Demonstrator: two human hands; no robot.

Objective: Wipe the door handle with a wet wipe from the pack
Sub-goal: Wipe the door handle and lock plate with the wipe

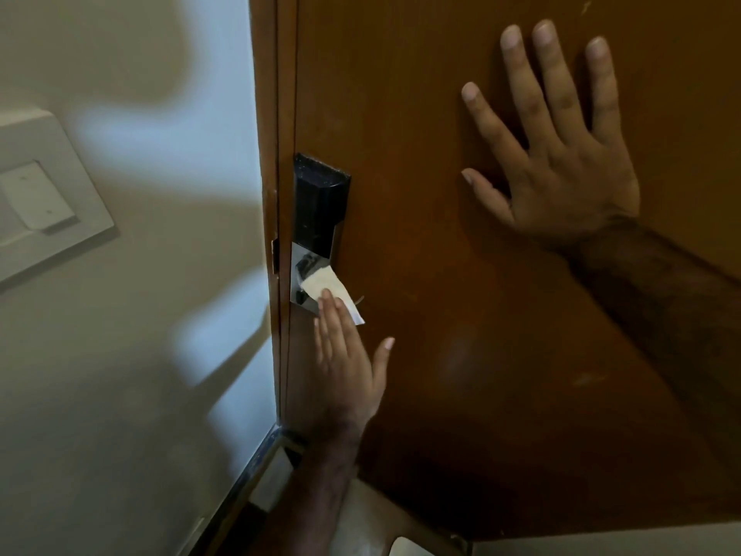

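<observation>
Two bare hands show, along with one wet wipe, one lock unit and one wall switch plate. The left hand (348, 363) reaches up from below with its fingers (331, 315) straight and pressed together and the thumb held out to the side. Its fingertips press the small white folded wet wipe (335, 288) flat against the shiny silver lower plate (300, 274) of the lock; the hand does not pinch the wipe. The wipe lies just above the fingertips, with one corner sticking out past them to the right. The lever itself cannot be made out, as the wipe covers that spot. Directly above the wipe sits the tall black rectangular lock housing (318, 202), joined to the silver plate.

The right hand (561, 154) is well apart from the left hand, up and to the right, spread wide with its palm and all five fingers flat on the brown wooden door (461, 315). It holds nothing. To the left of the left hand, past the door edge, is the cream wall (140, 355), with a white rectangular switch plate (44, 198) mounted higher up.
</observation>
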